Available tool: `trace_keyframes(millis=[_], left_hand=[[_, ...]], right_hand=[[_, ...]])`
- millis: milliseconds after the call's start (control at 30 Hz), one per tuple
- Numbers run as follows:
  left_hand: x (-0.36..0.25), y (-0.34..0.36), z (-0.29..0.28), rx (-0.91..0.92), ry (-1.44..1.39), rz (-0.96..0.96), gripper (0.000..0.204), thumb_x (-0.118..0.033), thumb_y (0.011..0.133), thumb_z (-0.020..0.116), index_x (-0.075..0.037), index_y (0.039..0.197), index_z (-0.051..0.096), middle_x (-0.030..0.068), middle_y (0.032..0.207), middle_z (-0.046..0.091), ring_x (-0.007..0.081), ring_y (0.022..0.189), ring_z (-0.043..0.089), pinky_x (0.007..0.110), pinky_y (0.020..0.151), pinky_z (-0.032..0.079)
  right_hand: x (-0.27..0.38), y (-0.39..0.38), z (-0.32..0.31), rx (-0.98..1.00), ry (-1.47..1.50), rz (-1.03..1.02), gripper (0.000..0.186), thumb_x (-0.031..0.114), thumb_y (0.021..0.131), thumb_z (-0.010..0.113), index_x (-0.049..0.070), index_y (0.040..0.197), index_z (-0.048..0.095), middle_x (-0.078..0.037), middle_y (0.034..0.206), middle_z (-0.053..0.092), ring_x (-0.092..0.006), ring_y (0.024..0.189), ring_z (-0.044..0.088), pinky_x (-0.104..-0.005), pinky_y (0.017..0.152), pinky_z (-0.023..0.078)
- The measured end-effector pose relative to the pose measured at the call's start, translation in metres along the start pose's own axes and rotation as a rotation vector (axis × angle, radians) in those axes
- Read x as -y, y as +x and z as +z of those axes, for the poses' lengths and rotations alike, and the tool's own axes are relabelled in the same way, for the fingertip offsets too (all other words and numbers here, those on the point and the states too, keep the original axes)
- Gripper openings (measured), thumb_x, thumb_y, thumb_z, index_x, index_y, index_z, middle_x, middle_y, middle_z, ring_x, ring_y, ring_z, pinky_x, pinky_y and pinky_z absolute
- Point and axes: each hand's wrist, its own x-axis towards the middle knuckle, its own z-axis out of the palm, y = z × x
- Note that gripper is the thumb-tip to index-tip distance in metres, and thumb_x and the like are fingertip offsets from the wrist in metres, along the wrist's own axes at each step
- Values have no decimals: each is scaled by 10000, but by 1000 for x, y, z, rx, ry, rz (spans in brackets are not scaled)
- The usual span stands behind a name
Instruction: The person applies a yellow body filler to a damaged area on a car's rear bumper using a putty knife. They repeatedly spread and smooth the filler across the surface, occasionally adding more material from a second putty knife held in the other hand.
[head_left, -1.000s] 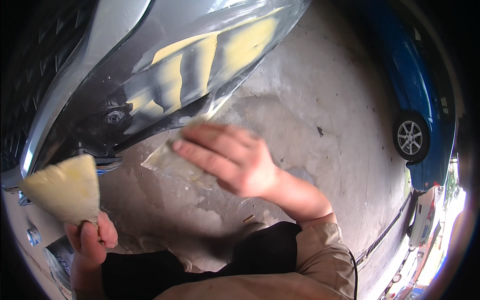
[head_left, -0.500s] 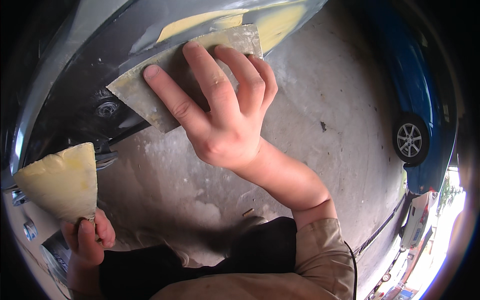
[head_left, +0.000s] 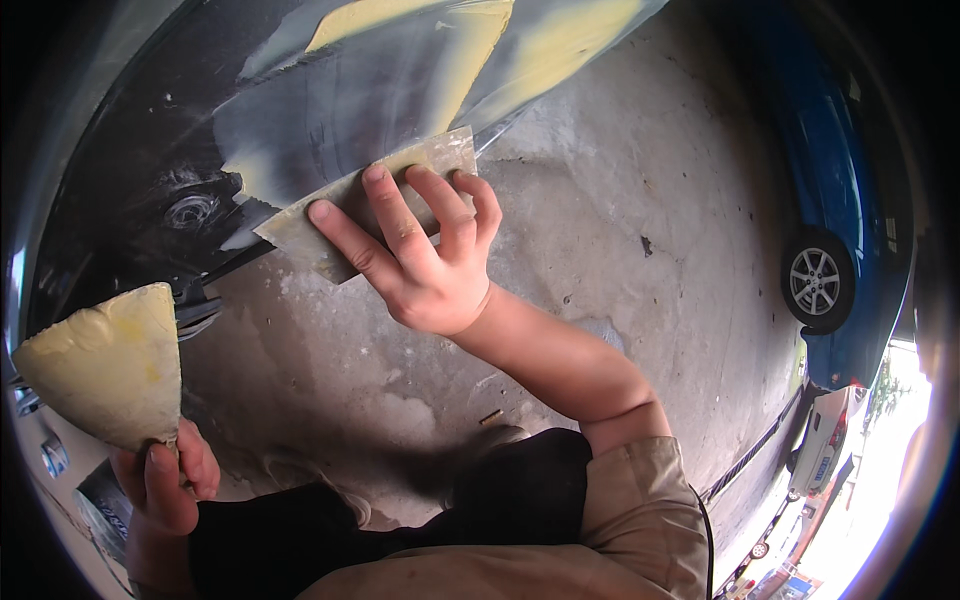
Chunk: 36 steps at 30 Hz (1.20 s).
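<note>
My right hand [head_left: 435,255] holds a wide, flat metal spreader [head_left: 352,205], fingers spread over its face and the thumb hidden behind. The spreader's upper edge lies along the lower edge of a dark car body panel [head_left: 310,130]. Yellowish body filler [head_left: 470,60] covers parts of that panel, with a thin smeared film between the thicker patches. At the lower left, my left hand [head_left: 175,485] is closed round the handle of a putty knife [head_left: 110,365]. Its fan-shaped blade points up and carries a layer of pale yellow filler.
Below the panel is a stained concrete floor [head_left: 600,240]. A blue car [head_left: 840,200] stands at the right, with a white car [head_left: 825,440] beyond it toward the bright opening. A round fitting [head_left: 192,210] sits on the dark panel near the putty knife.
My right hand has drawn the spreader down the panel to its lower edge, leaving a thin smeared film of filler. My left hand and the putty knife have shifted slightly left in view.
</note>
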Motion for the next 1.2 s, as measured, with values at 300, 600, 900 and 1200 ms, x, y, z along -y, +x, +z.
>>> trace_keyframes(millis=[300,600,900,1200], left_hand=[[-15,0,20,13,-55,-111,270,-185,1081,477,-50,849,497,64,656,478,145,479,444,294,459,422],[-14,22,28,461,-35,-114,298,9,983,559,82,1260,640,38,723,617,76,594,548,257,546,443],[-3,4,19,277,33,105,219,-147,1094,471,-8,1257,511,87,701,538,165,512,502,313,472,445],[8,7,18,132,29,-12,212,-211,1099,479,-15,1025,512,72,671,505,157,478,476,305,441,432]], right_hand=[[-11,9,-59,248,562,180,621,39,801,700,139,1411,759,-155,1364,670,-320,1185,649,-461,1012,540],[-20,58,-111,375,1735,363,568,-87,942,691,-8,1503,651,-203,1287,732,-338,1100,738,-388,931,599],[-58,51,-110,541,984,179,607,-30,809,729,111,1398,748,-107,1134,783,-310,866,771,-397,694,650],[-100,88,-44,-230,40,5,476,257,795,674,296,1245,828,-115,1340,681,-324,1164,622,-530,1035,458]])
